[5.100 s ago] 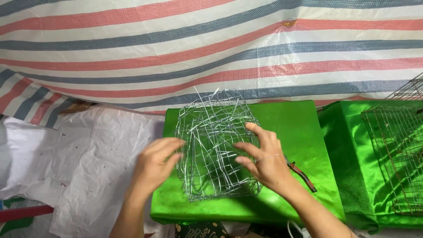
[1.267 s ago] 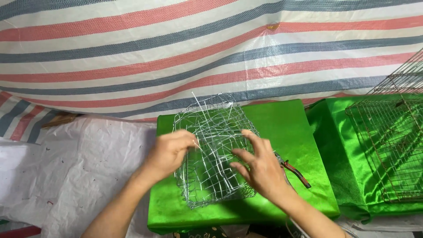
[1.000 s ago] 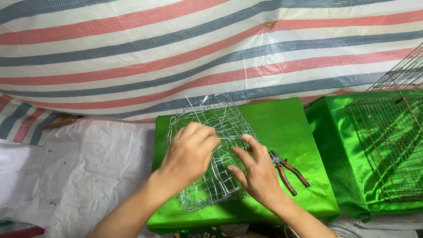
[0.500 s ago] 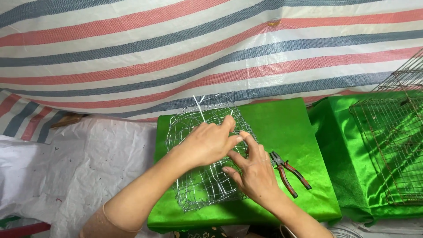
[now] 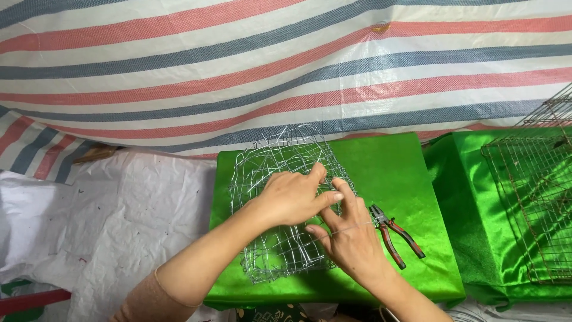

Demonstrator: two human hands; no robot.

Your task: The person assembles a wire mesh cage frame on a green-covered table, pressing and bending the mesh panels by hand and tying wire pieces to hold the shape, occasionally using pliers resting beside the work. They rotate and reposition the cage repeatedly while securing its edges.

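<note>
On the green cloth [image 5: 405, 173], both hands' fingers pinch the wire mesh [image 5: 280, 250], left hand [image 5: 295, 197] overlapping right hand [image 5: 351, 238].

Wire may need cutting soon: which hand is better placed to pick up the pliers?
Right, probably. The right hand lies on the mesh right beside the pliers, while the left hand is farther off and would have to cross over it.

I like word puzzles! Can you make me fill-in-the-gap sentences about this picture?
1. Both hands, left hand and right hand, touch a tangled wire ____.
2. The cloth under the wire mesh is ____.
3. The pliers have ____ handles.

Missing words: mesh; green; red
</note>
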